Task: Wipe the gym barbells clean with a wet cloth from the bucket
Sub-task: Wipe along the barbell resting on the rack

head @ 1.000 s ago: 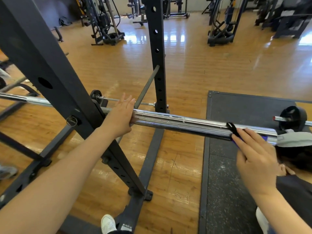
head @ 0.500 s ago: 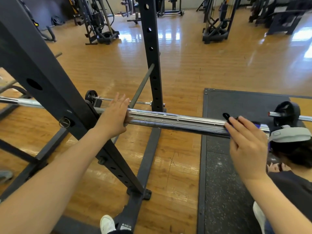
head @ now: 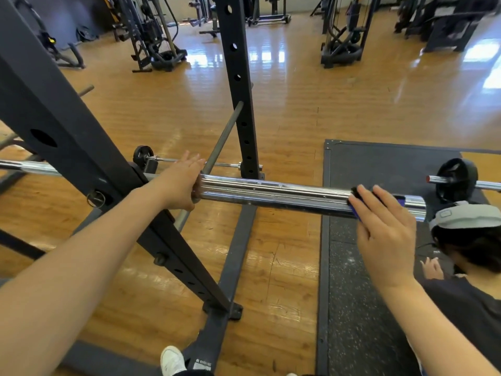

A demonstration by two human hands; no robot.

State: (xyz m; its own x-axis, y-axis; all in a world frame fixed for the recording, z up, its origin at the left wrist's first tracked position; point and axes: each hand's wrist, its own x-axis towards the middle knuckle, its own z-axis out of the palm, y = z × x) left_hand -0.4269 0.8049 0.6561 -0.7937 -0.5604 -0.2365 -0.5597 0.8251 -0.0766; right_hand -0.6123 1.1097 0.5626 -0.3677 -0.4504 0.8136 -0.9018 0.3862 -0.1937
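Note:
A chrome barbell sleeve runs across the middle of the view, resting in the black rack. My left hand rests on the sleeve's inner collar with its fingers straight over the top. My right hand presses a dark blue cloth onto the sleeve near its right end, fingers laid flat over the bar. Only the cloth's edges show around my fingers. No bucket is in view.
A slanted black rack post crosses in front of my left arm, and an upright post stands behind the bar. Another person's head with a grey strap sits close below the bar's right end. A plate-loaded barbell lies on the rubber mat.
My right hand has drawn the cloth from the sleeve's near side up over its top. My left hand stays at the collar. The view has shifted slightly.

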